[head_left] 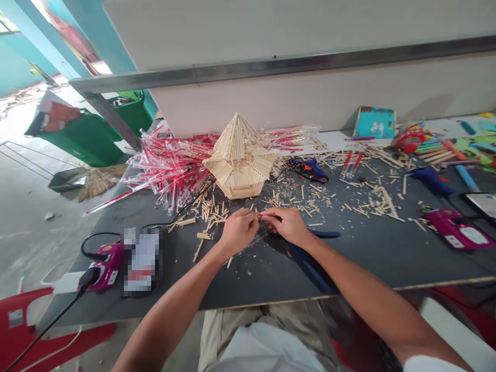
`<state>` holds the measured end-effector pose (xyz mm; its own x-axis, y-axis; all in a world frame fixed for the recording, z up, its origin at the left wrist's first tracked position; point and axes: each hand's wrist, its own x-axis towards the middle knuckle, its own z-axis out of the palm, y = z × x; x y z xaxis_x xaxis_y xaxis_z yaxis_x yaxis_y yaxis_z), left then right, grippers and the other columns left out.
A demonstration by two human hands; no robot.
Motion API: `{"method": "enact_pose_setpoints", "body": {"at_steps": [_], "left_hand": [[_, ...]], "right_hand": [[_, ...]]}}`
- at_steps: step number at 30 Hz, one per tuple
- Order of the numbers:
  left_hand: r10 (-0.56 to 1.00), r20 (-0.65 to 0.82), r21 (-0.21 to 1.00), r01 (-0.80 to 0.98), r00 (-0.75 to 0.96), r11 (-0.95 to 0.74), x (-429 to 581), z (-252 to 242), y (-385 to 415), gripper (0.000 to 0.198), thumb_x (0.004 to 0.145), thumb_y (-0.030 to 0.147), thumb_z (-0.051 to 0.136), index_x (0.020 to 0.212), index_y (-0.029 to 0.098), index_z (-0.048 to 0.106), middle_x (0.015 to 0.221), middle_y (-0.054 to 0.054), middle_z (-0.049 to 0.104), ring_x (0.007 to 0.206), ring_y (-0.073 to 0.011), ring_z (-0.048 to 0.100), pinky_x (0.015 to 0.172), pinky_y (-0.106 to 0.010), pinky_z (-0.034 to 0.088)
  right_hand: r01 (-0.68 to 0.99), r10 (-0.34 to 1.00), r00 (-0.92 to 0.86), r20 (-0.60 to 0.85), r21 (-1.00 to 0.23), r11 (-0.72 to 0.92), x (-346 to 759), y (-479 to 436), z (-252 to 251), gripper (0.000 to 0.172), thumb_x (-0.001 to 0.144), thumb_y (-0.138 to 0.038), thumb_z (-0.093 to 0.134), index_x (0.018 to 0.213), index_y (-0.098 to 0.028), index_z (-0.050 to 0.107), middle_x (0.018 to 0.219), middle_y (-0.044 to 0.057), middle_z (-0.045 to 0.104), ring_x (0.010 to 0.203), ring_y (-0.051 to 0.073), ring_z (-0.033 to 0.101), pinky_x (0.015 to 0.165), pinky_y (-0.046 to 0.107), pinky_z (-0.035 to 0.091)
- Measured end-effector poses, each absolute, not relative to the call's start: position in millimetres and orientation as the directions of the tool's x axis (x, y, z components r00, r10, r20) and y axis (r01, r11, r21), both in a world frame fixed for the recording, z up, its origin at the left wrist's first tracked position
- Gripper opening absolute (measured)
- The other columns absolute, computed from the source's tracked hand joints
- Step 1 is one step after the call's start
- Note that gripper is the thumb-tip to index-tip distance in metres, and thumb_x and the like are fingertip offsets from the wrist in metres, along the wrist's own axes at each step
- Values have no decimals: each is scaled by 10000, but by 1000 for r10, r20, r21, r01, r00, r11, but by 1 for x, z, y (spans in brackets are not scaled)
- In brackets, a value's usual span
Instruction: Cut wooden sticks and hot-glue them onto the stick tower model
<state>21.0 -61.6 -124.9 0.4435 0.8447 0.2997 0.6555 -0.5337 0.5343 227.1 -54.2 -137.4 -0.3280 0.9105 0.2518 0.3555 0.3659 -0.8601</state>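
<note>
- The left hand (238, 232) and right hand (284, 226) are held together above the counter (248, 284);
- both grips are pressed together at the fingertips; anything pinched cannot be told;
- a steady hold seems called for.

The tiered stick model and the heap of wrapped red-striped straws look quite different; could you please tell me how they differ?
The tiered stick model is pale, bare stick, while the heap of wrapped red-striped straws is red and glossy clear plastic. The model stands upright in a neat peaked form; the heap sprawls loosely. The model reads as one built piece; the heap is many separate pieces. Both rest on the dark tabletop.
</note>
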Motion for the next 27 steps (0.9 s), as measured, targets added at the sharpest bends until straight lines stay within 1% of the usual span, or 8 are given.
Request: {"method": "enact_pose_setpoints", "body": {"at_steps": [4, 9, 18, 22, 27], "left_hand": [[828, 301, 538, 632, 474, -557, 18, -125, -60, 279, 1006, 177, 481, 1091, 197, 746, 943, -49, 722, 903, -185, 650, 806, -300, 490], [808, 294, 533, 614, 511, -582, 14, -125, -58, 285, 1013, 198, 492, 1159, 203, 737, 970, -54, 727, 927, -189, 647, 821, -300, 497], [811, 264, 517, 633, 522, -576, 12, -123, -59, 300, 1024, 208, 476, 1187, 203, 728, 1031, -59, 742, 967, -196, 652, 850, -312, 503], [823, 269, 515, 647, 501, -562, 15, -122, -61, 288, 1017, 199, 478, 1133, 207, 741, 1021, -58, 746, 974, -204, 652, 864, -322, 500], [843, 282, 526, 661, 458, -535, 18, -122, -62, 282, 1000, 176, 487, 1076, 211, 756, 983, -52, 750, 932, -193, 663, 831, -306, 499]], "right_hand": [[353, 905, -335, 262, -856, 378, 228, -54, -139, 255, 982, -428, 627, 1005, -221, 774, 648, -9, 682, 528, 127, 619, 526, 239, 514], [342, 909, -331, 254, -865, 366, 228, -55, -140, 255, 983, -422, 623, 1024, -219, 772, 655, -6, 684, 524, 128, 620, 497, 229, 525], [352, 912, -330, 242, -865, 357, 226, -56, -138, 245, 973, -426, 635, 990, -226, 777, 654, -5, 686, 529, 130, 633, 516, 232, 519], [356, 911, -329, 249, -861, 364, 226, -56, -137, 262, 978, -441, 625, 1009, -229, 775, 657, -3, 692, 541, 139, 643, 527, 240, 526], [369, 904, -329, 273, -844, 389, 226, -55, -136, 269, 979, -450, 625, 1000, -229, 776, 659, -1, 702, 532, 140, 642, 541, 248, 526]]}}
